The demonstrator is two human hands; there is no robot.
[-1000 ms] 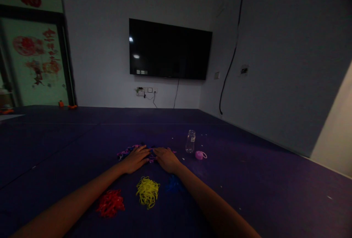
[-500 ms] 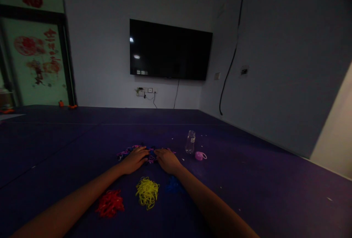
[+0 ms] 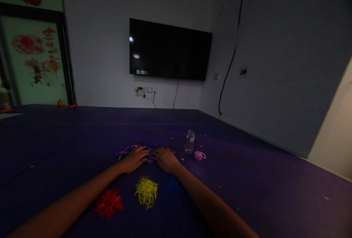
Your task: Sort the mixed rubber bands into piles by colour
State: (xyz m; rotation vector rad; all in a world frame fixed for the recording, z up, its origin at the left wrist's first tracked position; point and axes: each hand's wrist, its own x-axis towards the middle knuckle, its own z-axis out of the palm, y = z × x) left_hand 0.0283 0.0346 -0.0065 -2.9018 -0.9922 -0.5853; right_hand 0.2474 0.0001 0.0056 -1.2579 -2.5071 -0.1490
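Note:
My left hand (image 3: 135,160) rests palm down on the left part of a mixed heap of pink, blue and dark rubber bands (image 3: 124,152). Its fingers are stretched out toward the middle of the heap. From the other side my right hand (image 3: 165,159) lies over the heap's right part, fingers extended and pointing left. A small gap with blue and pink bands separates the fingertips. Nearer to me lie a red pile (image 3: 109,203), a yellow pile of rubber bands (image 3: 146,192) and a blue pile (image 3: 173,184), the last partly hidden by my right forearm.
Right of my hands stands a clear bottle (image 3: 189,142) without its lid. Beside it lies a pink cap with a loop (image 3: 198,155). Small white scraps dot the purple surface (image 3: 247,179). A television (image 3: 170,49) hangs on the far wall.
Both hands stay on the mixed heap, with only slight finger movement. The whole view has shifted very slightly.

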